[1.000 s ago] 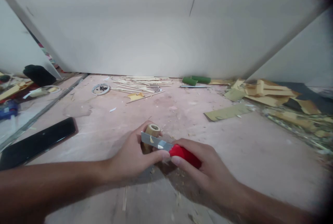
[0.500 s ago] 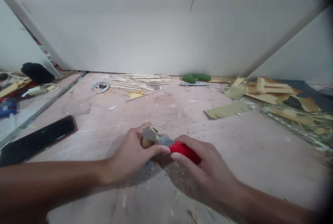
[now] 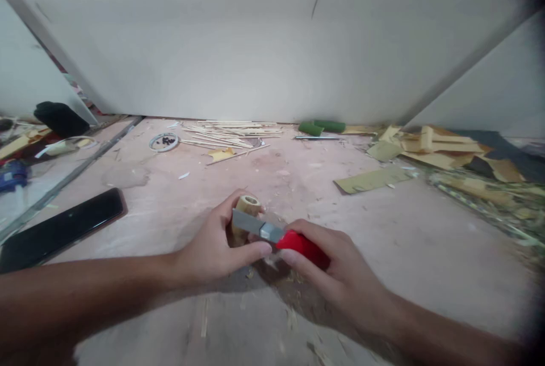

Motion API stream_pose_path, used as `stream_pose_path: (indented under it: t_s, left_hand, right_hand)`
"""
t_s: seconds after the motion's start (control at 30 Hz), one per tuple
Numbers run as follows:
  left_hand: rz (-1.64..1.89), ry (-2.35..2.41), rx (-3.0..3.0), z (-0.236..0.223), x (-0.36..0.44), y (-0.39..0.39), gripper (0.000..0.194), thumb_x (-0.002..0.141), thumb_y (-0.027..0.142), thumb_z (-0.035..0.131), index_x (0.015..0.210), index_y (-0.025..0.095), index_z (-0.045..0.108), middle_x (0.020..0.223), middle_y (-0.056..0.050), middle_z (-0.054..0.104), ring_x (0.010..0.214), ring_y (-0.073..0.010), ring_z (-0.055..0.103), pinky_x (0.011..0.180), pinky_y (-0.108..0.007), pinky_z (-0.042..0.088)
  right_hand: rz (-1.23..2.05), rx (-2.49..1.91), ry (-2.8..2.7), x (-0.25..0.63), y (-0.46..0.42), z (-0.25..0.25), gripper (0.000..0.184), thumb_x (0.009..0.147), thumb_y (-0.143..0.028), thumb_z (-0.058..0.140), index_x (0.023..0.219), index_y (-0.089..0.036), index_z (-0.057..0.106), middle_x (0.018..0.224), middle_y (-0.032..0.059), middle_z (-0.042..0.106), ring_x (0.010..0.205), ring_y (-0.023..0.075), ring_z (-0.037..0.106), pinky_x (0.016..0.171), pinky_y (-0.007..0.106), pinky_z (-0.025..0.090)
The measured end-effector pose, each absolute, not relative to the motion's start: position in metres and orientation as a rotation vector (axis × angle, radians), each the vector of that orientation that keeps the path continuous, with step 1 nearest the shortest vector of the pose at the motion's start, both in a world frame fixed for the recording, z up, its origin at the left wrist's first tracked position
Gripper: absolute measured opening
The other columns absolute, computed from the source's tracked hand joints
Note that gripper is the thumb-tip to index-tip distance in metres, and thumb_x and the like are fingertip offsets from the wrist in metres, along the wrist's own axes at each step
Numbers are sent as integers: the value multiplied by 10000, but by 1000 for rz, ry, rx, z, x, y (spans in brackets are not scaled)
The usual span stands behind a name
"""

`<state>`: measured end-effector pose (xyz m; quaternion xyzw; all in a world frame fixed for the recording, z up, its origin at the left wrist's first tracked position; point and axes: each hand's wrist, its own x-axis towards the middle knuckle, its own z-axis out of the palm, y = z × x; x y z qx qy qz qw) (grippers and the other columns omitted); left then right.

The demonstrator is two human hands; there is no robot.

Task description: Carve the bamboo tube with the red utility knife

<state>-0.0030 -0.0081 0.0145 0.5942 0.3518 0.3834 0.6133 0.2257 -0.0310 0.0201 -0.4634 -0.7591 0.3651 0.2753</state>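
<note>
My left hand [image 3: 219, 241] is closed round a short hollow piece of bamboo [image 3: 242, 224], whose open end tilts up towards the far side. In my right hand [image 3: 332, 258] is a red-handled utility knife [image 3: 300, 245], gripped near the blade end. Its grey blade [image 3: 247, 220] points left and lies across the near side of the bamboo; whether it touches cannot be told. The left thumb stretches towards the front of the knife handle. Small shavings [image 3: 293, 320] lie scattered on the table below both hands.
A black phone [image 3: 63, 227] lies at left. Towards the back are a round lid with dark bits [image 3: 164, 142], thin sticks [image 3: 230, 130] and green tubes [image 3: 321, 127]. A sandpaper strip [image 3: 370, 179] and a heap of paper scraps [image 3: 443, 150] lie right. A white panel [image 3: 255, 42] rises behind.
The bamboo has tipped more upright, showing more of its side and open end. The knife blade has shifted slightly down and now shows more clearly. The right hand has hardly moved.
</note>
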Motion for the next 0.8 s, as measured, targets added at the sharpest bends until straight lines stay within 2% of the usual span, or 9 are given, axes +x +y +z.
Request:
stream_pose_path:
  t_s: [0.1,0.27,0.47,0.63,0.8]
  left_hand:
    - [875,808,1395,15,-2,-8,423,808,242,864,1076,217,537,896,36,610,809,-121,574,741,-220,467]
    - [826,831,1442,16,-2,-8,354,835,197,833,1064,216,563,876,48,615,797,-110,567,724,-210,453]
    - [765,850,1401,13,-3,-9,388,817,298,859,1053,196,568,877,27,624,764,-120,546,679,-232,437]
    - [752,937,1479,12,-5,-9,381,802,353,870,968,190,567,836,33,611,756,-124,534,683,-245,429]
    - [779,996,1536,12,-4,-10,412,775,388,889,873,195,539,788,52,592,713,-114,526,644,-235,419]
  right_hand:
    - [965,-1204,-2131,225,-31,20,186,1034,-388,597,977,-234,686,895,-8,736,771,163,650,709,271,457]
    - [982,-1169,-2137,227,-30,18,209,1044,-411,589,1005,-245,710,931,-8,750,819,174,678,750,279,477]
    - [1020,-1096,-2141,233,-28,15,198,1039,-410,612,1151,-298,730,1035,-22,780,920,185,711,821,279,498]
    - [1001,-1115,-2151,232,-28,14,225,1046,-432,589,1034,-254,727,947,-14,765,849,180,699,750,277,480]
    - [888,-1147,-2131,230,-31,14,208,1029,-422,612,1018,-246,724,894,-13,758,773,170,674,699,270,456]
